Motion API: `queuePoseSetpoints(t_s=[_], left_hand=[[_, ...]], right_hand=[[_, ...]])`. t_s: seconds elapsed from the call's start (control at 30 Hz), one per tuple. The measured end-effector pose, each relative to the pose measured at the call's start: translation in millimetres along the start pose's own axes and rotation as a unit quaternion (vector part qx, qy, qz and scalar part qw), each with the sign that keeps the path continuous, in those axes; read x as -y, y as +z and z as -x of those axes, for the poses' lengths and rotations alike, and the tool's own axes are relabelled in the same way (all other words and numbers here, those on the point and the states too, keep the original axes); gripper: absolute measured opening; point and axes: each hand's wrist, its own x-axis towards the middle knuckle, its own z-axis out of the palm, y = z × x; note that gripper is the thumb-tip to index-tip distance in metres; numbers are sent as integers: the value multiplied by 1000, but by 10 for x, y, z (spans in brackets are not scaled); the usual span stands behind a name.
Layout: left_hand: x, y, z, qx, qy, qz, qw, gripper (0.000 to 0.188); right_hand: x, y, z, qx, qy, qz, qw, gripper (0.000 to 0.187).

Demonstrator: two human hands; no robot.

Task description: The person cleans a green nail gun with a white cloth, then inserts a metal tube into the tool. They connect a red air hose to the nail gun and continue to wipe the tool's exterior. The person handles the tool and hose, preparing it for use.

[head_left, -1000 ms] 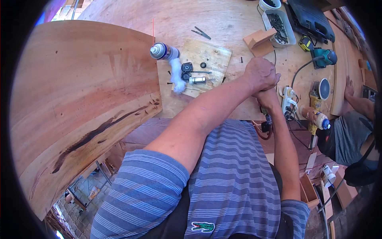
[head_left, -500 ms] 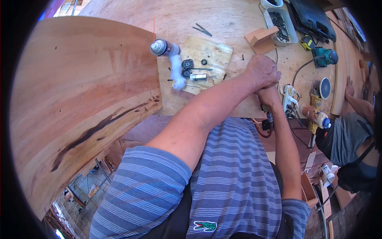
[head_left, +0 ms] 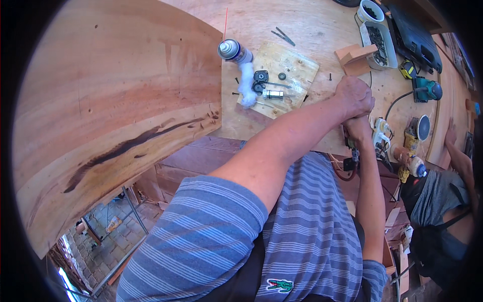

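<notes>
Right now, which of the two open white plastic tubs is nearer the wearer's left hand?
The rectangular white plastic tub holding dark pieces; the round white plastic tub sits farther from the left hand.

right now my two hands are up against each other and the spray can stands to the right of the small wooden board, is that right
Not quite: the head view shows the spray can to the left of the small wooden board, not the right. Your left hand and right hand are indeed up against each other.
</notes>
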Motion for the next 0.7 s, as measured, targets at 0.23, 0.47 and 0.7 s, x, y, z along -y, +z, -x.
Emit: queuePoseSetpoints(t_s=[0.23,0.47,0.7], left_hand=[[-25,-3,-35,4,-7,-11,1000,46],[3,60,-86,5,-1,-6,1000,45],[32,46,-25,-53,-2,51,997,45]], right_hand=[[18,-47,-44,47,57,74,994,62],[-20,-56,-65,43,59,62,995,57],[-43,-16,-21,7,135,-87,987,37]])
